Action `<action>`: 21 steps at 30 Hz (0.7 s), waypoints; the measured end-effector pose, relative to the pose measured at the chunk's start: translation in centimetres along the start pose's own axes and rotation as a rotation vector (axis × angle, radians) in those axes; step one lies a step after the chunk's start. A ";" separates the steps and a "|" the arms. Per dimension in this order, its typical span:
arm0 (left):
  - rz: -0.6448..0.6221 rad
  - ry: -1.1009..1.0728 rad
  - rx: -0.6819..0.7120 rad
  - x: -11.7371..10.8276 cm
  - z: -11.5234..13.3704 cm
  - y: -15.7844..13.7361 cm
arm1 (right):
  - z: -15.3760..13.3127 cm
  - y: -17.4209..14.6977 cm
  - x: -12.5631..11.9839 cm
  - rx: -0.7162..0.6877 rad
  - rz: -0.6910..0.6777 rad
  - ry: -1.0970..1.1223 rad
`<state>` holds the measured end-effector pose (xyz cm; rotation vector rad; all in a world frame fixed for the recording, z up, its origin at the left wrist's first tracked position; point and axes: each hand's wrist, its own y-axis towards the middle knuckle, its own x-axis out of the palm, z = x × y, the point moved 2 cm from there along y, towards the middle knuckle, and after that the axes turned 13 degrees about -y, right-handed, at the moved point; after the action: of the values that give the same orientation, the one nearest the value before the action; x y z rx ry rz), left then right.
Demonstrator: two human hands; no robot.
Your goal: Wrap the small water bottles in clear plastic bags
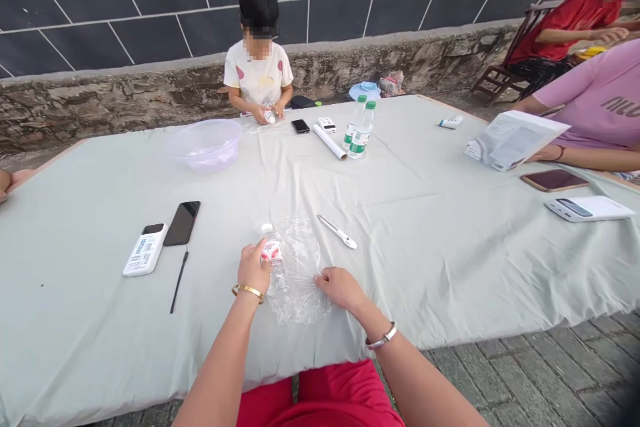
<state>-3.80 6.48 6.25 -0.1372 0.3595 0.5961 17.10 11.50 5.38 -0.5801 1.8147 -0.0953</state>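
My left hand is wrapped round a small clear plastic bottle with a white cap and a red-and-white label. The bottle lies tilted on a crumpled sheet of clear plastic film, cap away from me. On the film's right side, my right hand pinches its edge between thumb and curled fingers. Just beyond that hand lies a white utility knife, touched by neither hand.
A power bank and a black phone lie to the left. Farther back stand a translucent basin, a white roll and two green-capped bottles. One person sits opposite; another holds a paper packet at right.
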 end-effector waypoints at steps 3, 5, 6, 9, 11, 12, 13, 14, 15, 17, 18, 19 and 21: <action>-0.062 0.054 0.050 1.7 1.2 -1.1 | 0.3 -0.3 -0.3 0.013 0.006 -0.009; -0.086 0.111 0.022 2.6 1.7 -1.6 | 0.5 -0.6 -0.9 0.048 0.071 -0.012; -0.087 0.149 0.000 2.8 1.8 -1.8 | 0.5 -0.9 -1.3 0.063 0.136 -0.015; -0.109 0.264 -0.045 3.2 1.8 -1.8 | -0.7 -1.5 -2.3 0.004 0.398 -0.006; -0.129 0.296 -0.033 3.1 1.6 -1.6 | -2.3 -1.7 -2.0 -0.161 0.513 -0.009; -0.131 0.295 -0.021 2.9 1.5 -1.5 | -3.1 -1.7 -1.6 -0.255 0.525 -0.032; -0.130 0.284 -0.007 2.6 1.3 -1.3 | -3.8 -1.5 -0.9 -0.329 0.508 -0.071; -0.126 0.266 0.007 2.3 1.1 -1.2 | -4.2 -1.2 -0.1 -0.368 0.473 -0.123; -0.119 0.240 0.021 1.8 0.9 -1.1 | -4.3 -0.9 0.8 -0.371 0.427 -0.178; -0.102 0.180 0.041 0.5 0.4 -0.7 | -3.9 -0.2 2.5 -0.320 0.353 -0.270; -0.091 0.150 0.042 -0.3 0.0 -0.6 | -3.5 0.0 3.1 -0.299 0.334 -0.302; -0.080 0.121 0.033 -1.1 -0.5 -0.4 | -3.1 0.2 3.7 -0.292 0.326 -0.324; -0.066 0.056 -0.007 -2.4 -1.5 -0.1 | -2.4 0.4 4.3 -0.296 0.327 -0.347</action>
<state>-6.01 4.80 5.74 -0.1722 0.4053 0.5296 13.84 9.45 2.27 -0.4626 1.5675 0.4751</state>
